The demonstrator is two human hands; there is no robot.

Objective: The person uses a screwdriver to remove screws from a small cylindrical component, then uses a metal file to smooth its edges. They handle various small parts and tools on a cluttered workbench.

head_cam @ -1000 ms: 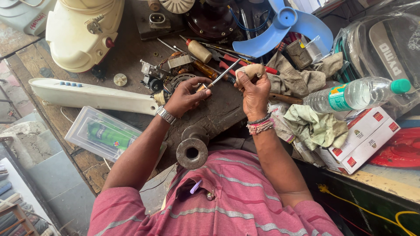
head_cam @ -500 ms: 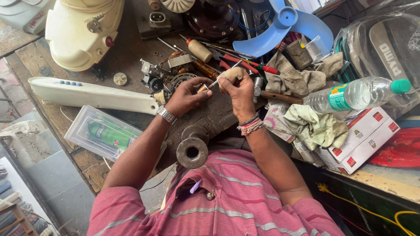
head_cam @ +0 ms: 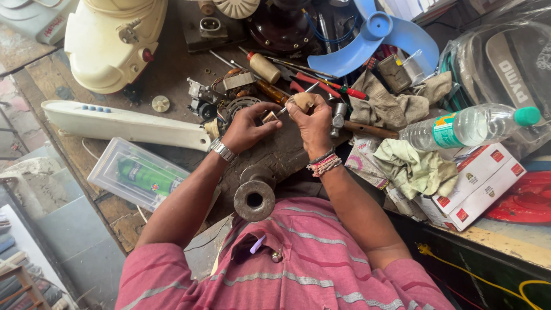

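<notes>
My left hand (head_cam: 245, 131), with a metal wristwatch, pinches a small metal part (head_cam: 268, 117) between thumb and fingers. My right hand (head_cam: 313, 123), with thread bands at the wrist, grips a wooden-handled tool (head_cam: 301, 101). The tool's thin metal shaft (head_cam: 304, 92) sticks out past the fingers. Both hands meet above a dark metal block (head_cam: 281, 152) on the workbench, fingertips almost touching. How the tool's tip meets the part is hidden by my fingers.
A grey metal cylinder (head_cam: 254, 198) juts toward my chest. Screwdrivers (head_cam: 330, 85), a hammer (head_cam: 359, 127), rags (head_cam: 413, 166), a water bottle (head_cam: 470, 126), a blue fan blade (head_cam: 376, 37), a cream fan housing (head_cam: 115, 43), a white panel (head_cam: 123, 123) and a clear plastic case (head_cam: 138, 175) crowd the bench.
My right hand has moved left with the wooden-handled tool and now sits against my left hand. The left hand has stayed in place, still pinching the small part.
</notes>
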